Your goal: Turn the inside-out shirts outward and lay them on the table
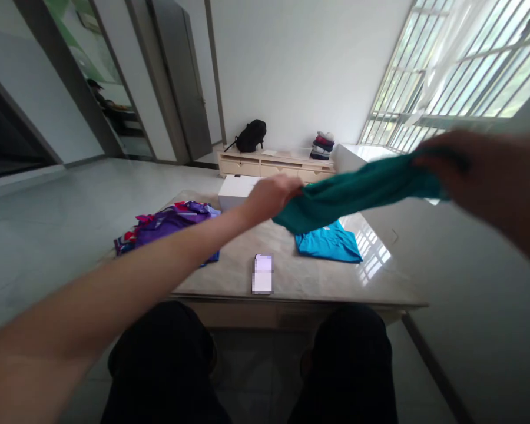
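A teal piece of clothing (pixel 357 191) is stretched in the air between my two hands, slanting up to the right; its exact kind does not show. My left hand (pixel 276 193) is closed on its left end. My right hand (pixel 472 168), blurred, grips the other end. Below the cloth, a folded blue garment (pixel 329 244) lies on the right part of the table (pixel 229 280). On the left side sits a rumpled heap of purple and red clothes (pixel 168 227), partly hidden by my left forearm.
A phone (pixel 262 274) lies near the table's front edge, with a white box (pixel 238 189) farther back. Against the wall, a low cabinet (pixel 287 160) bears a black backpack (pixel 251 136) and a folded clothes stack (pixel 322 146). Another person (pixel 99 97) is beyond the doorway.
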Tool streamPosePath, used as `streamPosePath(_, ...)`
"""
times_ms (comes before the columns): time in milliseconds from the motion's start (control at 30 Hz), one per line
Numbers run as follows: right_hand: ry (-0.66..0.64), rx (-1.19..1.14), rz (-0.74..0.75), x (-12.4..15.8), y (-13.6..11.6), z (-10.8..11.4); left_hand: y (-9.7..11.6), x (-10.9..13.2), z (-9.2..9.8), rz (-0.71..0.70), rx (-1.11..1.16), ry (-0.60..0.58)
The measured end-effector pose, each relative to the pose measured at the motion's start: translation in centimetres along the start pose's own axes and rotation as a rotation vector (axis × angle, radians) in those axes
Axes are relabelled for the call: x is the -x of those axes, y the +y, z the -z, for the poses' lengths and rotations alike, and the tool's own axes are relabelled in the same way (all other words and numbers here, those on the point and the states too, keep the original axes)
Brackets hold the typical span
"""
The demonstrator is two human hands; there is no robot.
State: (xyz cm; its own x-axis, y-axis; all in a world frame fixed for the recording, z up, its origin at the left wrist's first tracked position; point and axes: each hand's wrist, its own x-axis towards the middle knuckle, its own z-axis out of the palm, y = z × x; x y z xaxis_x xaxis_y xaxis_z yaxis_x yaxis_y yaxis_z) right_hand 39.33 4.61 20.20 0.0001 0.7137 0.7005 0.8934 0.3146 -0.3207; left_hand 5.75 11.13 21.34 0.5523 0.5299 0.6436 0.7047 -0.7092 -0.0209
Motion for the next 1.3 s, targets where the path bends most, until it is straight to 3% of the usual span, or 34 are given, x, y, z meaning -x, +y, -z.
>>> streamPosePath(67,-0.140,0.087,0.182,4.1,-0.3,0.7,1.5,6.4,-5.2,0.080,0.072,-0.060)
streamPosePath(133,-0.168,0.056,0.335,10.0,0.1,-0.7,3.8,12.9,-9.4,0.120,0.115,-0.108)
streamPosePath(233,-0.229,-0.013,0.340,19.4,1.5,-3.9,8.0,21.5,-12.8,0.146,0.179,-0.175)
streamPosePath(300,-0.229,-0.013,0.325,24.3,2.1,-5.0,10.7,25.6,-13.5,0.173,0.209,-0.211)
streamPosePath(400,-0.224,-0.007,0.279,28.2,2.1,-4.3,13.7,29.2,-13.2,0.230,0.248,-0.244)
streamPosePath(500,-0.249,-0.011,0.238,29.1,1.6,-2.5,15.1,30.6,-12.5,0.331,0.354,-0.226)
streamPosePath(633,-0.228,0.017,0.259,28.9,1.2,-0.8,15.4,31.1,-11.6,0.421,0.521,-0.176)
streamPosePath(767,-0.243,-0.006,0.287,26.5,1.3,-0.6,14.0,30.4,-10.2,0.436,0.607,-0.140)
streamPosePath(867,-0.255,0.001,0.312,21.0,1.5,-1.8,11.5,27.7,-9.1,0.438,0.618,-0.168)
streamPosePath(967,-0.243,0.050,0.367,11.2,1.4,-4.8,7.2,22.9,-8.9,0.462,0.541,-0.174)
streamPosePath(1067,-0.217,0.128,0.363,-0.4,0.8,-9.0,1.4,16.6,-9.7,0.481,0.448,-0.158)
streamPosePath(1100,-0.236,0.115,0.350,-3.9,0.5,-10.3,-0.7,14.4,-10.1,0.483,0.412,-0.157)
streamPosePath(1167,-0.148,0.018,0.243,-8.9,-0.2,-12.6,-4.4,10.4,-10.9,0.488,0.326,-0.151)
streamPosePath(1233,-0.049,-0.083,0.172,-10.5,-0.7,-14.6,-6.7,7.6,-11.5,0.478,0.238,-0.128)
streamPosePath(1300,-0.017,-0.157,0.135,-8.4,-0.5,-16.4,-7.0,6.8,-12.2,0.435,0.178,-0.119)
